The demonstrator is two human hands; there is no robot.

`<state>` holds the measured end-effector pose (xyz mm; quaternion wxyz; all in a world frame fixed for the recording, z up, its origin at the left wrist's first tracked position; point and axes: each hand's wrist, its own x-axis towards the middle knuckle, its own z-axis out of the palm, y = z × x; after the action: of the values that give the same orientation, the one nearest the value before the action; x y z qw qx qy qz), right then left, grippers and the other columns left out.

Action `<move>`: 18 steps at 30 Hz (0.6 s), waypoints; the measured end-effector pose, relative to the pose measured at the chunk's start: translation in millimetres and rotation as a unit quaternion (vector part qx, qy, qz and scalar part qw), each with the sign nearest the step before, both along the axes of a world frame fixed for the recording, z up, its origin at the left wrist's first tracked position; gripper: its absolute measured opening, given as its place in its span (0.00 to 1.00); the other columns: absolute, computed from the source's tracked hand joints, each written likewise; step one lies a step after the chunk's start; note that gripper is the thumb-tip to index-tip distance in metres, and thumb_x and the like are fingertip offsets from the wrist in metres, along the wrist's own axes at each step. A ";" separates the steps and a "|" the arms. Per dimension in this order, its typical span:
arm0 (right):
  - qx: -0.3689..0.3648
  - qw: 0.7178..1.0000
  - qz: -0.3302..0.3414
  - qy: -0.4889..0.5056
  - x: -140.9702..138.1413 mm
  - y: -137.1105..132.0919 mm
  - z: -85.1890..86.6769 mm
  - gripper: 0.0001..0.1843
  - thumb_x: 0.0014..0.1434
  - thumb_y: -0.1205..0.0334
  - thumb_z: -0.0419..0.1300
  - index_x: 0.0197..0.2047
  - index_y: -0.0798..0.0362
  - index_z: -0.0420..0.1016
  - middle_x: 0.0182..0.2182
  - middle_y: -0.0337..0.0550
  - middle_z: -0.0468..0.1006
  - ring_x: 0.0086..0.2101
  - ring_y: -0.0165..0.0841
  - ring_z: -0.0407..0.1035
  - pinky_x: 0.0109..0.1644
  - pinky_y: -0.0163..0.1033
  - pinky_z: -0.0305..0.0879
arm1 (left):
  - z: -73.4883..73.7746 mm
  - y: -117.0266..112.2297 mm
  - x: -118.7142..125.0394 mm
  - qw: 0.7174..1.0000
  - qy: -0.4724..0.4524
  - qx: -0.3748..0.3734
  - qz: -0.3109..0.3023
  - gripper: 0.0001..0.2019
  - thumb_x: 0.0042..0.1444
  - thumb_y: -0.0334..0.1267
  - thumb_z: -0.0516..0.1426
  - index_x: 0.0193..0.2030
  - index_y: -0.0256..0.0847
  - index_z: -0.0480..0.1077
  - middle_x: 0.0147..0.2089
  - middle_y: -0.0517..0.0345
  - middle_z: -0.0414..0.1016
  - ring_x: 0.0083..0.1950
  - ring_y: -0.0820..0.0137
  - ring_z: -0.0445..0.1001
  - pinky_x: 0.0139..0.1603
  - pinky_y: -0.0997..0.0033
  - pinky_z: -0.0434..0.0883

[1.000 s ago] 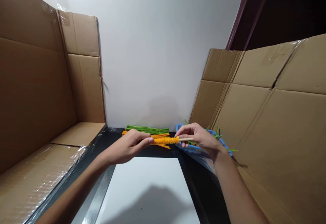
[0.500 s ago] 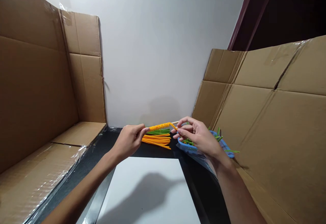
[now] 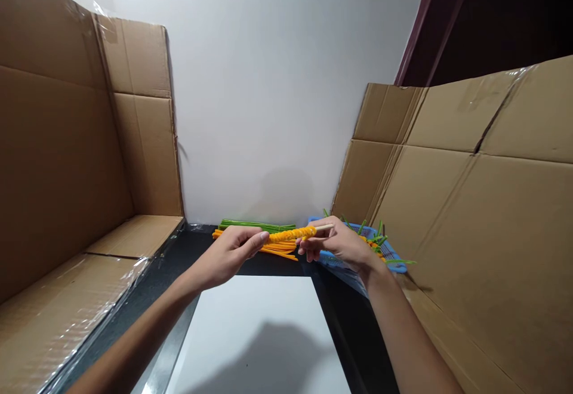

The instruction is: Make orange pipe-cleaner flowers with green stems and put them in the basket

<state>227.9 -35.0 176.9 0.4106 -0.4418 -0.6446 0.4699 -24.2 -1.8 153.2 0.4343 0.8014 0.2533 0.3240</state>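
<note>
A: What are the hands doing?

B: The left hand (image 3: 233, 254) pinches one end of a wooden stick (image 3: 325, 227) between thumb and fingertips. The right hand (image 3: 341, 245) pinches it near the other end, fingers curled in. An orange pipe cleaner (image 3: 290, 234) is coiled tightly around the stick between the two hands, and a short bare tip pokes out past the right thumb.

A: And where is the stick?

B: It is up in the air, nearly level with the right end a little higher, above the far part of the black table (image 3: 188, 251). Just under it lies a bundle of loose orange pipe cleaners (image 3: 280, 251).

A: What else is around?

B: A bundle of green pipe cleaners (image 3: 257, 225) lies behind the orange ones, close to the white wall (image 3: 277, 83). A blue basket (image 3: 396, 264) sits just beyond the right hand, with green and orange pieces sticking out of it. A white sheet (image 3: 259, 328) lies on the table nearer the person. Cardboard panels (image 3: 58, 143) stand on both sides.
</note>
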 end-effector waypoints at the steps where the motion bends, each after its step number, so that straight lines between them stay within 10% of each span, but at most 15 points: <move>1: -0.004 1.000 0.002 -0.005 -0.9 -1.5 1.3 0.21 0.40 0.50 0.77 0.28 0.60 0.80 0.23 0.45 0.80 0.22 0.28 0.71 0.26 0.34 0.65 | 0.6 0.8 -0.7 1.000 -0.009 -0.007 -0.006 0.24 0.65 0.56 0.49 0.26 0.40 0.52 0.26 0.65 0.47 0.27 0.76 0.46 0.26 0.73 0.47; 6: -0.016 0.998 0.042 -0.048 5.3 -4.7 5.4 0.19 0.47 0.51 0.74 0.32 0.60 0.81 0.25 0.46 0.81 0.20 0.26 0.68 0.24 0.32 0.62 | 4.4 7.5 -6.5 0.999 -0.037 -0.028 -0.022 0.26 0.64 0.59 0.49 0.25 0.41 0.52 0.25 0.66 0.45 0.26 0.77 0.44 0.25 0.74 0.47; 11: 0.047 0.998 0.034 -0.007 6.9 -7.4 6.4 0.41 0.52 0.56 0.71 0.67 0.50 0.64 0.26 0.39 0.81 0.18 0.25 0.68 0.23 0.32 0.65 | 4.1 13.4 -9.6 0.994 -0.089 -0.050 0.026 0.26 0.64 0.58 0.51 0.25 0.41 0.51 0.24 0.67 0.45 0.25 0.78 0.42 0.24 0.74 0.45; 18: 0.189 0.972 -0.107 -0.091 -14.9 -19.6 10.2 0.33 0.58 0.59 0.63 0.66 0.47 0.64 0.28 0.36 0.80 0.22 0.28 0.71 0.30 0.36 0.73 | 4.4 15.3 -6.1 0.986 -0.115 -0.033 0.113 0.27 0.61 0.60 0.52 0.23 0.41 0.50 0.23 0.66 0.45 0.24 0.77 0.42 0.24 0.74 0.45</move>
<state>213.0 -54.6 187.2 0.4743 -0.4634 -0.7051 0.2512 -30.2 13.5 157.6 0.4475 0.7101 0.3010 0.4527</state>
